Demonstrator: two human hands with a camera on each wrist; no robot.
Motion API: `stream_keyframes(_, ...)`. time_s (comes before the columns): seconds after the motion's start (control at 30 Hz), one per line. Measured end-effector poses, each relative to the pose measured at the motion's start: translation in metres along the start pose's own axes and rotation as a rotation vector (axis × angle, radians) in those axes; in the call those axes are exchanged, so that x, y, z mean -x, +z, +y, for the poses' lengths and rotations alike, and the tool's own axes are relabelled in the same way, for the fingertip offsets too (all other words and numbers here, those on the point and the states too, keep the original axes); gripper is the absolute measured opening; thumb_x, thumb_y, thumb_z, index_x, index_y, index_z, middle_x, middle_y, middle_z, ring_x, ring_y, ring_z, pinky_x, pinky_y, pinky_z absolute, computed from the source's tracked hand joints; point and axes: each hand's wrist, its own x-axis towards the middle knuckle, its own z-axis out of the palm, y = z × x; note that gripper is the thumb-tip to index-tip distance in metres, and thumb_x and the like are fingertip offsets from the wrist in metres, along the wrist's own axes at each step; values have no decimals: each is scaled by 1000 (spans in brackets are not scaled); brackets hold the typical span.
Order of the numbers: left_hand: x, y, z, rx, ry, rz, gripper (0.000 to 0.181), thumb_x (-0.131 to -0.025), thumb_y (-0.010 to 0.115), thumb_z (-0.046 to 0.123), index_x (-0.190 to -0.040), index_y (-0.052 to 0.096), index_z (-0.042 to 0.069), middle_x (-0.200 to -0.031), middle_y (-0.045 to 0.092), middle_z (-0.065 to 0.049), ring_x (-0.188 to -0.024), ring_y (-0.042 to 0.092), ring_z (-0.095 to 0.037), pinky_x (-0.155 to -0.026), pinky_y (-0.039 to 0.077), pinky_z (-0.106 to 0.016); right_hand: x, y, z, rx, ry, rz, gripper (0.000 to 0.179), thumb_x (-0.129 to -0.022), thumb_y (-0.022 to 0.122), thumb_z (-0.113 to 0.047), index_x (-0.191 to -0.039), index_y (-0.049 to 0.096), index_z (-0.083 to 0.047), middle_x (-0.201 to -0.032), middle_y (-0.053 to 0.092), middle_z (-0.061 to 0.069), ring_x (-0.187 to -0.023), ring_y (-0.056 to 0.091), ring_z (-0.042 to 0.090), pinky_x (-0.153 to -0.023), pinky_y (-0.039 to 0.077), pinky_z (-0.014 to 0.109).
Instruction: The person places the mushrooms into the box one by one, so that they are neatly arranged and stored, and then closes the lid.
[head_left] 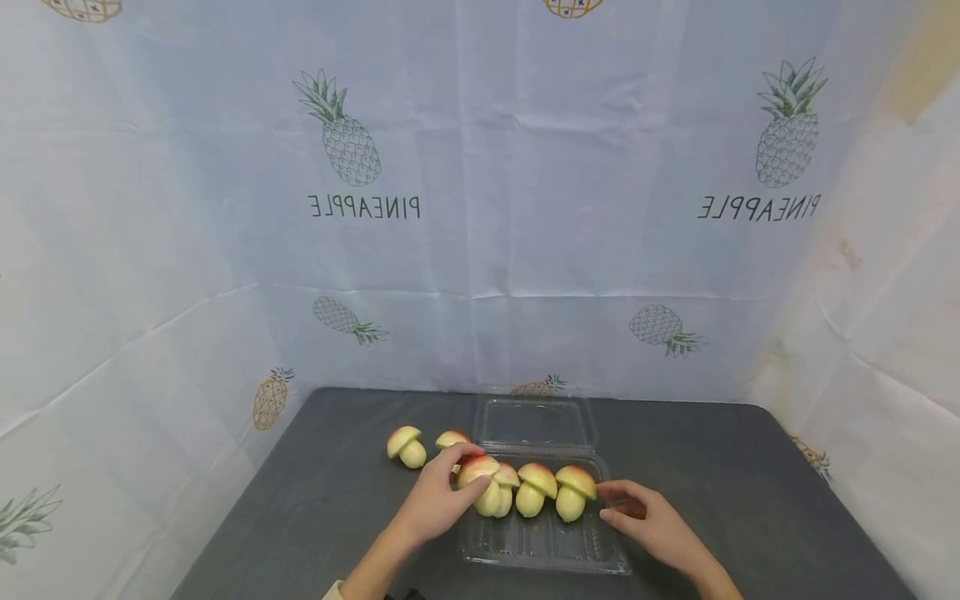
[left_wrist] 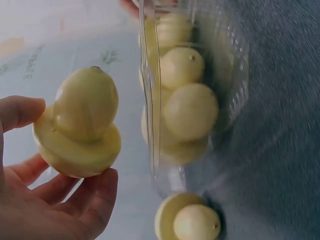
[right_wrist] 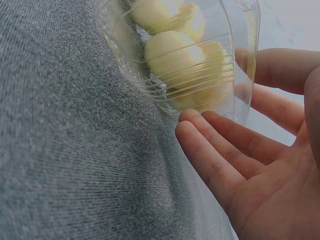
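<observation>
My left hand [head_left: 438, 493] grips a pale yellow mushroom-shaped piece [left_wrist: 85, 107] with a red-topped cap, thumb on one side and fingers on the other. It is held up at the left side of a clear plastic clamshell container [head_left: 551, 546]. Inside stands a row of similar mushrooms, among them one in the middle [head_left: 531, 496] and one at the right [head_left: 572, 497]; the leftmost is partly hidden by the held one. At the container's right wall is my right hand [head_left: 652, 525], its fingers loosely extended at the clear rim [right_wrist: 252, 65].
Outside the container, left of it, one mushroom [head_left: 406, 447] lies on the dark table [head_left: 315, 517]; another [head_left: 451, 438] is partly covered by my left hand. The clear lid [head_left: 534, 422] stands open toward the back curtain [head_left: 480, 250].
</observation>
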Motion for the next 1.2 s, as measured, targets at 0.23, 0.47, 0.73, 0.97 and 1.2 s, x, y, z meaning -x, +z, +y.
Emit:
stream_keyframes(0.23,-4,15,3,8,-6,-71,38,-100,66,36,-132,60,17,-121,64,4,-97,60,-9,-83,51,-30,1,0,0,-11,-1,-4,46,-102,64,-17,-140,53,6,-133,56,29,-108,65,33,-80,58,30)
stream_keyframes(0.47,-10,29,9,30,-13,-104,37,-100,66,37,-131,61,18,-120,63,5,-99,59,-10,-80,51,-29,1,-1,-1,-9,-6,0,46,-102,64,-17,-139,53,6,-134,56,30,-110,64,34,-81,57,29)
stream_keyframes(0.73,-17,46,16,48,-5,-134,36,-99,67,33,-129,62,13,-121,63,3,-104,59,-12,-86,52,-33,0,-1,0,-12,-18,3,45,-102,64,-16,-140,53,5,-133,56,29,-107,65,30,-80,58,30)
stream_keyframes(0.97,-19,62,16,24,4,-162,33,-97,68,34,-126,63,17,-119,63,5,-100,59,-8,-82,53,-28,0,0,0,-29,-25,3,46,-101,64,-16,-140,52,6,-132,56,29,-105,66,26,-80,58,30)
stream_keyframes(1.2,-20,77,18,-7,44,-191,34,-97,69,35,-123,64,15,-119,62,8,-99,56,-4,-82,51,-25,-1,1,0,-29,-29,12,46,-101,65,-17,-139,53,5,-132,57,28,-105,66,26,-80,58,30)
